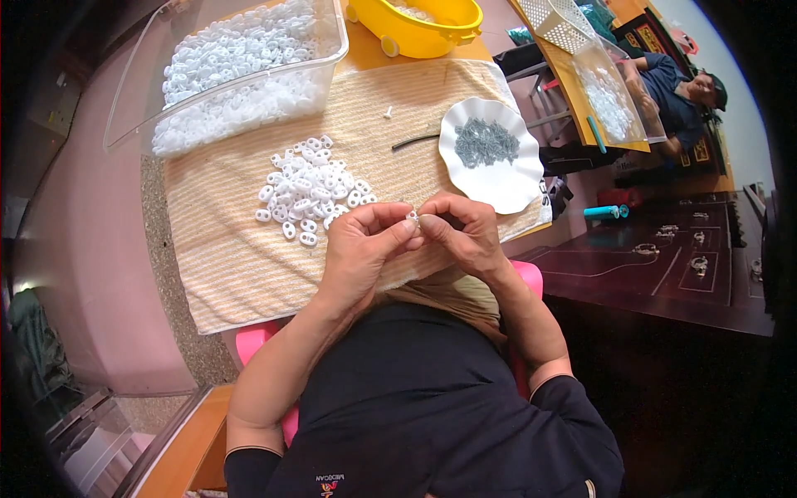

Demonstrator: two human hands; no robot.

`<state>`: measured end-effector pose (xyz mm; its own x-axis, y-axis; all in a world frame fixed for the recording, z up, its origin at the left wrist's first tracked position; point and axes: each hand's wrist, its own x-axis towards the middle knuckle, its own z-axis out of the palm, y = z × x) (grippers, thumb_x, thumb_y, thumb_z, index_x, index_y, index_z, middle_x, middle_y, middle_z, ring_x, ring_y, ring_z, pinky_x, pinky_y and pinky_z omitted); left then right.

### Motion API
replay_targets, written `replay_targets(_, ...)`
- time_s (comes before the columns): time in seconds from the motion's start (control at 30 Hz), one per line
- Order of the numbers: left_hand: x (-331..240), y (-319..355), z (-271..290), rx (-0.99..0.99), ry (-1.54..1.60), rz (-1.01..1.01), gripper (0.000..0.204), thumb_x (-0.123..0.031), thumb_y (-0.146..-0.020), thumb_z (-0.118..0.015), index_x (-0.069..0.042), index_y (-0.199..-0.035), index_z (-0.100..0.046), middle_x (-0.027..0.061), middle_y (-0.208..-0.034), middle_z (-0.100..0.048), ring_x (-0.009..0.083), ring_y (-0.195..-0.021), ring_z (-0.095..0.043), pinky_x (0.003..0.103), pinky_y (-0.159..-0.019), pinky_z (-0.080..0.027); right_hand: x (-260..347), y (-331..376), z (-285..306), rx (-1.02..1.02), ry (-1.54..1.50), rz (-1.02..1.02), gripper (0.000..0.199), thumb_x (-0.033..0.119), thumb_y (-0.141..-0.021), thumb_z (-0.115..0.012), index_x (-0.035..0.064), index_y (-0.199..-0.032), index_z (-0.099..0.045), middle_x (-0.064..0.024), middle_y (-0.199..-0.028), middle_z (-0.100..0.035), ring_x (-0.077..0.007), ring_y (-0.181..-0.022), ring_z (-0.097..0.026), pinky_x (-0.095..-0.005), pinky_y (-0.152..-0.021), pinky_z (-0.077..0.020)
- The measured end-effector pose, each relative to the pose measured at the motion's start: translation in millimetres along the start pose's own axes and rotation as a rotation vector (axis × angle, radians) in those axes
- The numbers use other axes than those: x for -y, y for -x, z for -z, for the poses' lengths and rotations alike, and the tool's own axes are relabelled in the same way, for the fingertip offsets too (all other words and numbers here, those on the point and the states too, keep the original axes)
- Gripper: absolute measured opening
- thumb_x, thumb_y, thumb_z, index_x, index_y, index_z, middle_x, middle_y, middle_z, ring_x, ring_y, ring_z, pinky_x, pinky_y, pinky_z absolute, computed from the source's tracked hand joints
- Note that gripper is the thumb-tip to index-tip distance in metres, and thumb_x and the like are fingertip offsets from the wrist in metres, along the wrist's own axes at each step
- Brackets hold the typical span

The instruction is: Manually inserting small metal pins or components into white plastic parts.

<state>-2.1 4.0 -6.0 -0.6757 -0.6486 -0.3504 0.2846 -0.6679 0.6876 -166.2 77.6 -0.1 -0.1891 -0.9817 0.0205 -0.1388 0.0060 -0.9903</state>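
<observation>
A small white piece point(413, 215), which seems to have holes like those in the pile, is pinched between my two hands over the near part of the striped towel. My left hand point(361, 242) is closed, its thumb and forefinger on the piece. From the other side, the closed fingertips of my right hand point(466, 236) meet it; fingers hide most of it. Just beyond my left hand lies a loose pile of white oval two-hole pieces point(307, 187). A white wavy-edged plate point(502, 192) stands beyond my right hand, holding a heap of small grey translucent bits point(486, 143).
A thin black rod point(415, 141) lies beside the plate, and a tiny white part point(388, 113) is farther back. A clear bin point(332, 58) full of white pieces stands far left, near a yellow tub point(432, 37). Another person point(672, 91) sits at a table far right.
</observation>
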Motion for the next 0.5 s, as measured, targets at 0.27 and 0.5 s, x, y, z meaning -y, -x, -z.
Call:
replay_targets(0.27, 2.4, 3.0, -2.9, -0.017, -0.076, -0.075, 0.019, -0.002, -0.085, -0.066, 0.006, -0.103, -0.062, 0.0099, -0.088, -0.067, 0.0121, -0.075, -0.066, 0.022, -0.070, -0.055, -0.5, 0.4, 0.5, 0.016, -0.054, -0.076, 0.011, 0.006, -0.090, -0.062, -0.0038, -0.094, -0.064, -0.0033, -0.080, -0.066, -0.0075, -0.072, -0.062, -0.0208, -0.065, -0.0512)
replay_targets(0.5, 3.4, 4.3, -4.1, 0.019, -0.095, -0.139, 0.019, -0.003, -0.086, -0.066, 0.007, -0.102, -0.063, 0.0091, -0.086, -0.068, 0.0115, -0.075, -0.066, 0.022, -0.070, -0.054, 3.9, 0.2, -0.9, 0.044, -0.278, -0.136, 0.015, 0.008, -0.092, -0.061, -0.0056, -0.097, -0.063, -0.0064, -0.083, -0.066, -0.0109, -0.074, -0.064, -0.0239, -0.067, -0.0557)
